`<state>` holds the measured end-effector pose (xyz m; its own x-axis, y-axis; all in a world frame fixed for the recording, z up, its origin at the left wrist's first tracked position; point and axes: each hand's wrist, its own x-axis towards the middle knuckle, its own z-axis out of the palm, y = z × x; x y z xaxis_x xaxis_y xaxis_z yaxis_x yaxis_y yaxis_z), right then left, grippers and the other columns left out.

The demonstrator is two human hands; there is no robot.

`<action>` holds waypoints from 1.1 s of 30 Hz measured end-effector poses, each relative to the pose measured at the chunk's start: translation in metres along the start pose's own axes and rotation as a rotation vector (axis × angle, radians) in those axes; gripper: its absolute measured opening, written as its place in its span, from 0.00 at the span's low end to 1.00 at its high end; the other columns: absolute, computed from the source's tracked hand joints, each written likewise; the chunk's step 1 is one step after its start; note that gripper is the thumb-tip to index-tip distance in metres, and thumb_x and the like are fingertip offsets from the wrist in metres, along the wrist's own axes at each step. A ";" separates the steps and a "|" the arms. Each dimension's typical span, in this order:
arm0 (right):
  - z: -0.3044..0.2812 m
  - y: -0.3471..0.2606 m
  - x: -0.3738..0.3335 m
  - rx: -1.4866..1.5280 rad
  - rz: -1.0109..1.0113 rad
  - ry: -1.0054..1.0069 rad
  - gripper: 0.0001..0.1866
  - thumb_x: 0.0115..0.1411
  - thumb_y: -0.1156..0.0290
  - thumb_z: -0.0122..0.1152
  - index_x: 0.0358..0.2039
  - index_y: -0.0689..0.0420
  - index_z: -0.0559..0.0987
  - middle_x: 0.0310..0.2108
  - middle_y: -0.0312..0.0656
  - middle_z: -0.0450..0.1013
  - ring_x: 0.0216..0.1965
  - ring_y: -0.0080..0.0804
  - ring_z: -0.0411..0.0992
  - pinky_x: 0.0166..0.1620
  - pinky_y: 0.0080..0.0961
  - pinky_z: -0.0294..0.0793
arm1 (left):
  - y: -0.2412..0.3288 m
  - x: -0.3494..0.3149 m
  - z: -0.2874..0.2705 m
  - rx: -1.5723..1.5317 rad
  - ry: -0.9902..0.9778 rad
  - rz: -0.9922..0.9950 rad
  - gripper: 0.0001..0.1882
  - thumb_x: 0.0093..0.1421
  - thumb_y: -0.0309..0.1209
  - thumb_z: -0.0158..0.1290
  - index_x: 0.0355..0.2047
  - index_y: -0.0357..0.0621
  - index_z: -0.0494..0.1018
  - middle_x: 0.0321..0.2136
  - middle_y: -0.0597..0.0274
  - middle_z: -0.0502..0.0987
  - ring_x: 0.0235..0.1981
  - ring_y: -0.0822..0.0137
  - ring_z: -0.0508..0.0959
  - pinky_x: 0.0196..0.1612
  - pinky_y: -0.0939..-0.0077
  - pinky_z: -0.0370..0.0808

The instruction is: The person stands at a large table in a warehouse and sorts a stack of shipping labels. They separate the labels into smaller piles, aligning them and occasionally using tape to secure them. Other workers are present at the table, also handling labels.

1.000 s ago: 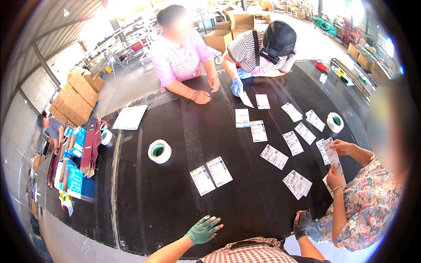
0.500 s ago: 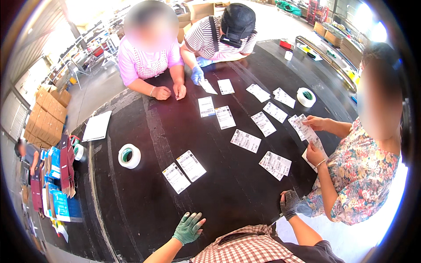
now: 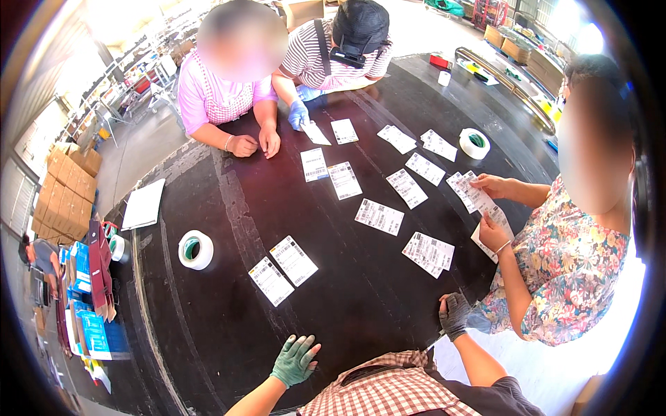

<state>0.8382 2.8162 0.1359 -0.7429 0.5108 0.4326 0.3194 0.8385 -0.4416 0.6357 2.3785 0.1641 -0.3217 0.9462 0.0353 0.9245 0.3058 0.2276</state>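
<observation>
My left hand (image 3: 295,360), in a green glove with some bare fingertips, lies palm down on the near edge of a dark table (image 3: 326,298), fingers spread and holding nothing. Resting at the table's edge to the right is my right hand (image 3: 455,316) in a dark grey glove. It looks empty and loosely open, though its dark fingers blend into the tabletop. Closest to my left hand are two white printed labels, one (image 3: 270,281) beside the other (image 3: 294,261). A fanned stack of labels (image 3: 428,254) lies beyond my right hand; neither hand touches any.
Across the table, a person in pink (image 3: 229,104) leans on it; beside them, a blue-gloved person (image 3: 298,114) holds a label. At right, a person in a floral top (image 3: 576,270) holds label strips (image 3: 485,201). Tape rolls (image 3: 196,250) and white sheets (image 3: 143,204) lie about.
The whole view has shifted slightly, so the table and labels appear a little farther left and up. My hands stay in place on the table.
</observation>
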 end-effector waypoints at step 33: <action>0.016 0.005 -0.003 -0.055 -0.059 0.035 0.04 0.57 0.71 0.51 0.26 0.55 0.72 0.24 0.44 0.69 0.27 0.45 0.69 0.31 0.40 0.68 | -0.014 -0.019 0.058 0.013 -0.101 -0.120 0.26 0.61 0.41 0.49 0.59 0.49 0.64 0.57 0.56 0.66 0.56 0.60 0.67 0.65 0.58 0.57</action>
<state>0.8324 2.8161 0.1197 -0.7404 0.4661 0.4843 0.3085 0.8758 -0.3712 0.6412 2.3625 0.1036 -0.4084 0.9084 -0.0899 0.8834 0.4181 0.2118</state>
